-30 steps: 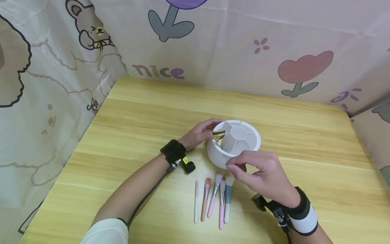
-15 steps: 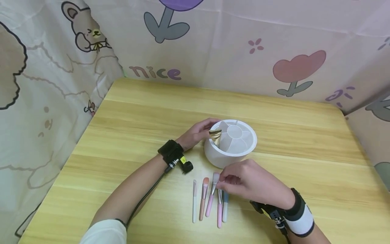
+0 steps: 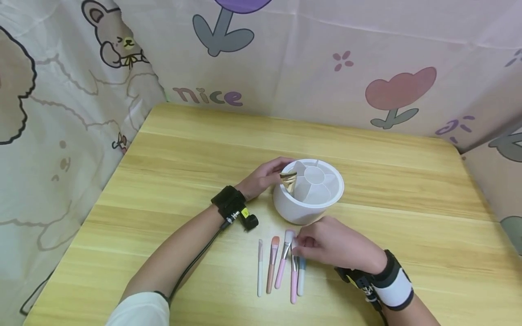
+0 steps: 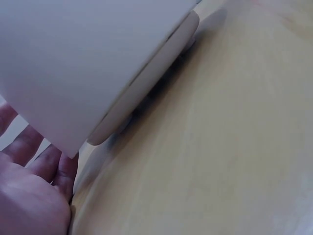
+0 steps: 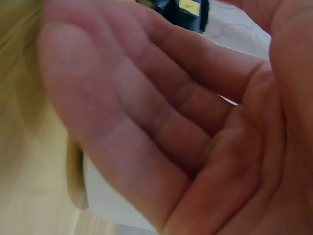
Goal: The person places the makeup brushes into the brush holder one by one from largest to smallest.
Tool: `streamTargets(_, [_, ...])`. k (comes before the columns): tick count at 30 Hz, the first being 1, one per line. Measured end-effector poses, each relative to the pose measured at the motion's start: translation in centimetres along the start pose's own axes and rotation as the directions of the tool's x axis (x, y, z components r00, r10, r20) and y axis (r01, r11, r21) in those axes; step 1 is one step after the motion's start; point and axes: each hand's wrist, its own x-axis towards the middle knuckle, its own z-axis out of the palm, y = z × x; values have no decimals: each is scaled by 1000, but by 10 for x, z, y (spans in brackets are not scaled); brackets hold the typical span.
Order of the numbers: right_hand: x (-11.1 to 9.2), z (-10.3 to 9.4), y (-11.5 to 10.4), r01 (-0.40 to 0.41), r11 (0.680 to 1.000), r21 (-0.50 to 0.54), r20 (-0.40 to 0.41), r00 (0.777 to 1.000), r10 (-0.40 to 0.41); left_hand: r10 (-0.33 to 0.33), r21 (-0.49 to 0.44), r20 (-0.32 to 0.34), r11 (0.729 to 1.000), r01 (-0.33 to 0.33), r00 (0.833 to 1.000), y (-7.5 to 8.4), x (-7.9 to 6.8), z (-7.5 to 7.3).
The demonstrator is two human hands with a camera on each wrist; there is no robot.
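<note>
My left hand (image 3: pixel 263 177) holds the side of a round white divided organizer (image 3: pixel 287 206), its thumb near the rim. In the left wrist view, the fingers (image 4: pixel 46 164) curve behind the white wall (image 4: pixel 83 63). Thin gold-coloured pieces (image 3: pixel 288 180) stand in the compartment by the thumb. My right hand (image 3: pixel 334 244) pinches the upper end of a pink-handled makeup brush (image 3: pixel 294 280) lying on the table. That brush's head is mostly hidden by the fingers. In the right wrist view, the curled fingers (image 5: pixel 142 152) fill the picture and the brush does not show.
Left of the pinched brush lie another pink-handled brush (image 3: pixel 281 269), an orange-tipped brush (image 3: pixel 272 265) and a thin white brush (image 3: pixel 260 269). A grey-and-white brush (image 3: pixel 302 278) lies close on its right. The wooden table (image 3: pixel 195 149) meets a printed cloth (image 3: pixel 310 86) behind.
My right hand has come down from beside the organizer's front rim to the brush heads, and its fingers have closed at a pink-handled brush. The left hand stays on the organizer.
</note>
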Motion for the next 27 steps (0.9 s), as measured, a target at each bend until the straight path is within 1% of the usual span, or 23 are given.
streamTargets(5, [1,3,2,-59,998,-35,70,996,61,-8,-1,-2,1000,8,1000,2,-1,1])
streamTargets(13, [0,5,5,-132,989,-67,112,984,139,-11,6,-4,1000,11,1000,2,-1,1])
streamTargets(19, [-2,5,7,-192,978,-86,110,973,201,-28,13,-11,1000,28,1000,4,0,2])
streamTargets(27, [-2,5,7,-277,954,-116,59,957,285,-20,17,-4,1000,20,1000,1,1,1])
